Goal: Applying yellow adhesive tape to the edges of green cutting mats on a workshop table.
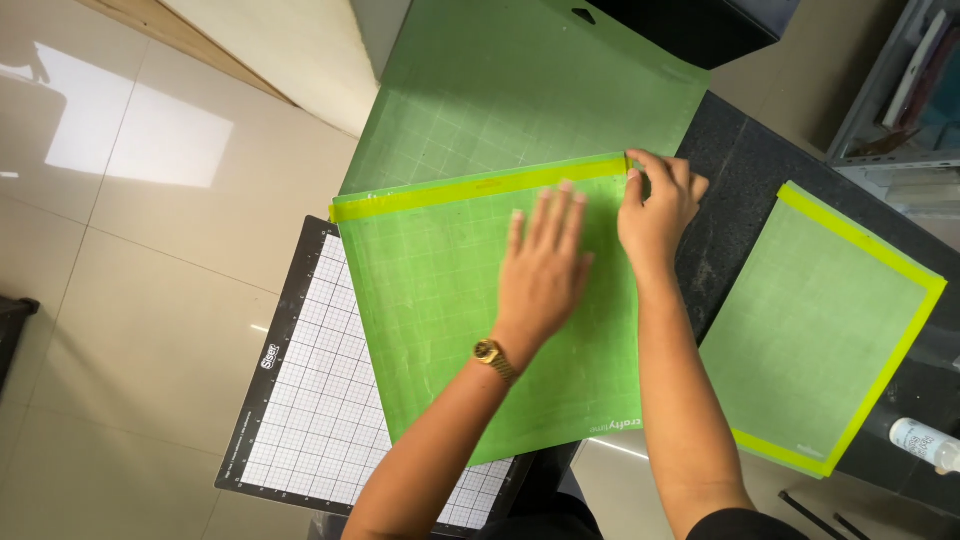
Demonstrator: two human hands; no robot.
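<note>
Left hand (543, 275) lies flat, fingers together, on the square green cutting mat (450, 340) while right hand (655, 205) fingers pinch its yellow tape strip (470, 190) at two o'clock, mid-taping.

Two bare forearms, gold metal wristwatch with a round face (490, 354) on the left wrist, black sleeve edge (745, 524) at the right upper arm

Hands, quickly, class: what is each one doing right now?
Left hand: open, flat on the green mat.
Right hand: fingertips pinched at the yellow strip end, at the mat's corner.
</note>
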